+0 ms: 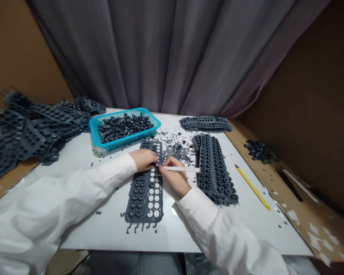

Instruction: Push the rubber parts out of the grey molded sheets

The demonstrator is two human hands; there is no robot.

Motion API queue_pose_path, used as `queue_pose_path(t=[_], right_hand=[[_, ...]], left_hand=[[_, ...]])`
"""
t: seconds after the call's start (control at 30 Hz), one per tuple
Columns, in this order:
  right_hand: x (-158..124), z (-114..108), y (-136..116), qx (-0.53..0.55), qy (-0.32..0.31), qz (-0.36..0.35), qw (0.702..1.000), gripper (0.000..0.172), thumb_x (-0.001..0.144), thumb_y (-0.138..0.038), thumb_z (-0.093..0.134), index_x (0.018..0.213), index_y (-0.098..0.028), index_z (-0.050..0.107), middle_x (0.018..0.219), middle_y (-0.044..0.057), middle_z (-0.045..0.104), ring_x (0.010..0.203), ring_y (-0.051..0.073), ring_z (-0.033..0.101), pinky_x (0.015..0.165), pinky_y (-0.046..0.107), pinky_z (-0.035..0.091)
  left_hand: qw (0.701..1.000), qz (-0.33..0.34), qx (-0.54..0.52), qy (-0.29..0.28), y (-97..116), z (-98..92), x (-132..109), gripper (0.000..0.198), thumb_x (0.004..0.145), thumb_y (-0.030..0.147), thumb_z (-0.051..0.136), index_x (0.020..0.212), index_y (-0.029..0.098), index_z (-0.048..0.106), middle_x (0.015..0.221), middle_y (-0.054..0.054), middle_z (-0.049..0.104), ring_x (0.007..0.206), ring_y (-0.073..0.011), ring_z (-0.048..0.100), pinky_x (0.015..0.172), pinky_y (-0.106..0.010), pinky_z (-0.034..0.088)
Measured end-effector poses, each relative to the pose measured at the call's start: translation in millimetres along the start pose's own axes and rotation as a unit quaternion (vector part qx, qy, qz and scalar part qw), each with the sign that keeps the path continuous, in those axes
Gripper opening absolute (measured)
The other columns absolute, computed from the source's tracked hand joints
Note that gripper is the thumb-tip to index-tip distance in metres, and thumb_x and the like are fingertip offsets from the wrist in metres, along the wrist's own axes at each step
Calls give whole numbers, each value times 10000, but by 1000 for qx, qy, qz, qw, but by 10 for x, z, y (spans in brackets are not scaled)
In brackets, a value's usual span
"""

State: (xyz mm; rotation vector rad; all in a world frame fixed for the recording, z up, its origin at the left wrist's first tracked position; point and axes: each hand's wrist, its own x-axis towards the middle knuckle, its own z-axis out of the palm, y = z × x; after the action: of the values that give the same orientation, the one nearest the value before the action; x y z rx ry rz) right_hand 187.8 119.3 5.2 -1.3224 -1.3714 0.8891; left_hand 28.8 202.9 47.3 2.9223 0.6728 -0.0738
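Note:
A dark grey rubber sheet point(145, 191) lies lengthwise in front of me on the white table. Its left rows carry ring-shaped rubber pieces, while many right-hand holes show white through them. My left hand point(145, 159) rests over the sheet's middle, fingertips pinched together; what they hold is too small to make out. Close beside it, my right hand point(176, 176) grips a slim white stick-like tool point(186, 169), its working end at the left fingertips. Small dark rubber bits point(177, 151) are scattered just beyond my right hand.
A turquoise basket point(126, 142) full of small rubber rings stands behind the sheet. Stacked rubber sheets point(215, 168) lie to the right, trimmed sheets point(206, 124) behind them. A yellow pencil point(253, 188) and a dark pile point(259, 151) sit farther right. Perforated sheets point(37, 130) heap up at left.

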Motion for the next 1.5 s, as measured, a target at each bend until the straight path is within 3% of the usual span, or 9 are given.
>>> queue_pose_path(t=[0.17,0.33,0.77,1.23,1.37,1.5], right_hand=[[-59,-56,-35,86,-12,32,996,195,704,-288,672,642,-192,514,536,-34,563,495,121,512,482,221,358],[-45,0,-106,31,39,26,998,329,753,-371,647,547,-200,456,461,-30,557,449,132,549,474,234,405],[-9,62,-35,49,44,60,996,253,783,-407,611,706,-219,462,538,-28,609,467,151,587,438,238,450],[-20,24,-87,-59,16,-30,998,211,736,-243,570,567,-196,452,502,-63,434,502,99,405,475,211,288],[-20,42,-63,-67,20,-38,997,212,722,-212,564,563,-197,424,505,-69,410,513,98,391,492,215,286],[-18,55,-33,-68,22,-49,996,210,726,-207,563,574,-198,419,509,-73,402,513,96,382,499,219,283]], left_hand=[[998,-4,-43,42,-50,87,-82,165,799,177,585,945,141,654,887,-75,640,833,-191,618,750,-258,470],[995,1,-73,69,-72,126,-85,166,780,168,592,930,139,659,834,-53,628,774,-172,606,711,-244,466],[997,6,-62,52,-59,57,-35,182,731,172,627,898,155,697,765,-46,628,699,-177,593,642,-246,448],[998,5,-27,55,-41,70,-27,154,760,200,612,890,164,686,800,-47,635,729,-177,612,657,-249,457],[999,11,4,50,3,89,-31,88,806,187,584,820,159,666,808,-60,627,783,-196,608,683,-269,458],[998,9,23,54,81,135,-61,147,860,121,514,787,133,641,825,-92,625,838,-221,586,728,-309,456]])
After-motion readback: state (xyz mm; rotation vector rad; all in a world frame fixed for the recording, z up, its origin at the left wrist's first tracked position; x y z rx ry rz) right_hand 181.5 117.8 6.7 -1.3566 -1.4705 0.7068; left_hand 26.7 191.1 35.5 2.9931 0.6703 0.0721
